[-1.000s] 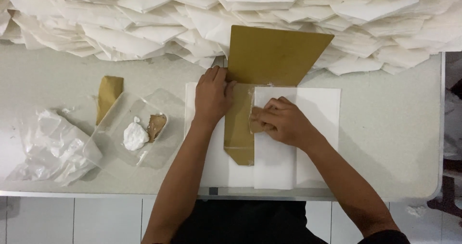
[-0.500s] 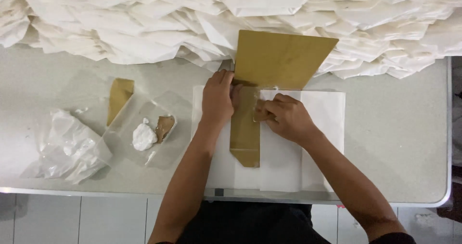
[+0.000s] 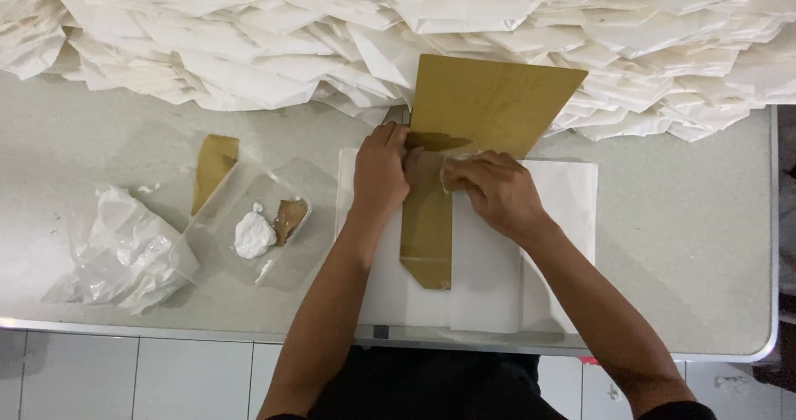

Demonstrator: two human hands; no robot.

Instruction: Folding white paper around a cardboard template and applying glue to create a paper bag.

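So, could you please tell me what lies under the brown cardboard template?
White folded paper lies under the brown cardboard template. Both hands, left hand and right hand, cover its middle, hiding what is beneath.

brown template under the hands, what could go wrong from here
The left hand and right hand press only the upper part of the brown template, so its narrow lower strip could skew on the white paper sheet. The blob of white paste on the clear plastic sheet lies close to the left forearm and might smear. The sheet's front edge reaches the table edge, so it could slip.
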